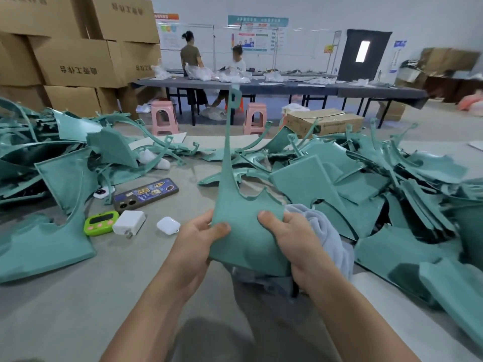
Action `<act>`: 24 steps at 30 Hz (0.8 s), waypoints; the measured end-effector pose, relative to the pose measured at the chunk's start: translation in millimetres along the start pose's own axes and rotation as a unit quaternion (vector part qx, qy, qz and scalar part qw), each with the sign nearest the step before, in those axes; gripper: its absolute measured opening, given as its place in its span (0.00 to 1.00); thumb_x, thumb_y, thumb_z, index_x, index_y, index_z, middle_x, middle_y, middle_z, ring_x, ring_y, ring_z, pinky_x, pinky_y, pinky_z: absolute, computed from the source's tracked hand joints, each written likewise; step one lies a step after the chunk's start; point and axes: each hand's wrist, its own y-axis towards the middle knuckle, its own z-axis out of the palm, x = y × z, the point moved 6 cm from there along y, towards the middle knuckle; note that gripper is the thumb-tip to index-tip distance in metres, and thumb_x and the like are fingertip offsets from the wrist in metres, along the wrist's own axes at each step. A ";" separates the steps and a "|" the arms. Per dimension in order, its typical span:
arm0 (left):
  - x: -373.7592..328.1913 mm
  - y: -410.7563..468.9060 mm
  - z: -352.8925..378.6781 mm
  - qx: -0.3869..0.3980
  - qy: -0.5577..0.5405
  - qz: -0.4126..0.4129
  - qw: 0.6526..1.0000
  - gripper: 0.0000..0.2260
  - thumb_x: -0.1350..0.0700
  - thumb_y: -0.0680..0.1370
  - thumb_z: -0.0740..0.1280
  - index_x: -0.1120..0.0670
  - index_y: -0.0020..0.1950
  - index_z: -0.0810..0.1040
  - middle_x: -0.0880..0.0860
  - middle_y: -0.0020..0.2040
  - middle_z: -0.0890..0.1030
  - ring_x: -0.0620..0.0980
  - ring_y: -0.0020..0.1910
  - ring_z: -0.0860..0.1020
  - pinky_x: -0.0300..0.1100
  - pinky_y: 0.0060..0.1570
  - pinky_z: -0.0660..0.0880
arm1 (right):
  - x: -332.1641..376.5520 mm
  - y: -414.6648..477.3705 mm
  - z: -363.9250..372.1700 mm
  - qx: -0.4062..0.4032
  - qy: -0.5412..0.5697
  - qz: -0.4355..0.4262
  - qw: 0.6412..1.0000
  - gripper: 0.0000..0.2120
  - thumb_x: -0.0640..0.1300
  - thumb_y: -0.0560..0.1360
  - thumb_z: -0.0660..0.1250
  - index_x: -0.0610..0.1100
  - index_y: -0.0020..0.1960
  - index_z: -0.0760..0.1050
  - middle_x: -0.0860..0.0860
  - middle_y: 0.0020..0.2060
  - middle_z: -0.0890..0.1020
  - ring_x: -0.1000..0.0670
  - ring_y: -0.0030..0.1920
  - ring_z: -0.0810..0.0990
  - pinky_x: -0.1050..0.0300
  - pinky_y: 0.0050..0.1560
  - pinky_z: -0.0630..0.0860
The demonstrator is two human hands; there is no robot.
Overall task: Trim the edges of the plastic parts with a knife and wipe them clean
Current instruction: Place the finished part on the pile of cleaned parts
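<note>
**Teal plastic part (pixel 243 231) gripped in both hands at the workbench**

On my feed from the head camera, the left hand (pixel 194 246) and the right hand (pixel 290 241) each clamp a lower corner of the plastic part. The thumbs press on its near face and the fingers curl behind it. The piece stands upright between the hands, its long thin arm rising away from them and ending in a small hooked tab. A grey-blue cloth (pixel 326 236) is bunched just beyond the right hand, touching the part's right edge; I cannot tell whether that hand also holds it.

Heaps of similar teal pieces lie to either side: a left pile (pixel 52 178) well out from the left hand, and a right pile (pixel 392 178) close beside the right hand. Just left of the left hand, on the grey tabletop (pixel 78 296), sit a white earbud case (pixel 168 225), a white charger (pixel 129 222), a green timer (pixel 100 222) and, beyond them, a phone (pixel 146 194) in a stickered case. Far past the hands, two people work at a long dark table (pixel 366 91) near stacked cardboard boxes (pixel 73 61).
</note>
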 end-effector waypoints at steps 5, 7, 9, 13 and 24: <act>-57.1 -13.0 39.6 -0.048 0.059 0.118 0.990 0.13 0.67 0.80 0.63 0.55 0.53 0.86 0.56 0.52 0.87 0.54 0.50 0.86 0.42 0.45 0.82 | 52.6 -31.4 -20.9 0.061 0.056 -0.044 0.996 0.08 0.36 0.81 0.65 0.36 0.56 0.82 0.41 0.50 0.87 0.44 0.50 0.86 0.50 0.51 0.83; -75.1 -18.7 59.7 -0.067 0.078 0.149 0.983 0.12 0.67 0.80 0.64 0.53 0.51 0.84 0.53 0.49 0.88 0.51 0.47 0.86 0.41 0.43 0.82 | 68.2 -47.2 -37.5 0.066 0.066 -0.059 0.994 0.13 0.31 0.80 0.62 0.36 0.60 0.81 0.41 0.55 0.86 0.44 0.52 0.86 0.49 0.55 0.82; -77.4 -22.3 81.3 -0.059 0.069 0.131 0.987 0.11 0.67 0.80 0.65 0.53 0.50 0.84 0.52 0.46 0.88 0.50 0.44 0.86 0.41 0.41 0.82 | 70.6 -64.6 -58.3 0.048 0.076 -0.052 0.995 0.14 0.30 0.79 0.62 0.37 0.60 0.82 0.41 0.56 0.86 0.45 0.54 0.85 0.51 0.56 0.82; -44.3 -41.3 140.6 0.019 -0.005 0.034 0.999 0.10 0.66 0.80 0.64 0.57 0.52 0.84 0.54 0.48 0.87 0.50 0.45 0.86 0.40 0.40 0.82 | 47.7 -115.9 -117.6 -0.030 0.128 -0.029 0.991 0.13 0.33 0.79 0.64 0.42 0.48 0.88 0.45 0.52 0.88 0.49 0.49 0.86 0.56 0.51 0.82; 128.6 -196.9 327.3 0.357 0.068 -0.201 0.910 0.21 0.74 0.71 0.60 0.62 0.60 0.80 0.63 0.54 0.85 0.59 0.45 0.85 0.48 0.41 0.82 | -101.9 -350.6 -282.6 -0.265 0.235 0.094 0.930 0.18 0.37 0.70 0.68 0.33 0.59 0.82 0.38 0.57 0.85 0.41 0.56 0.85 0.49 0.51 0.85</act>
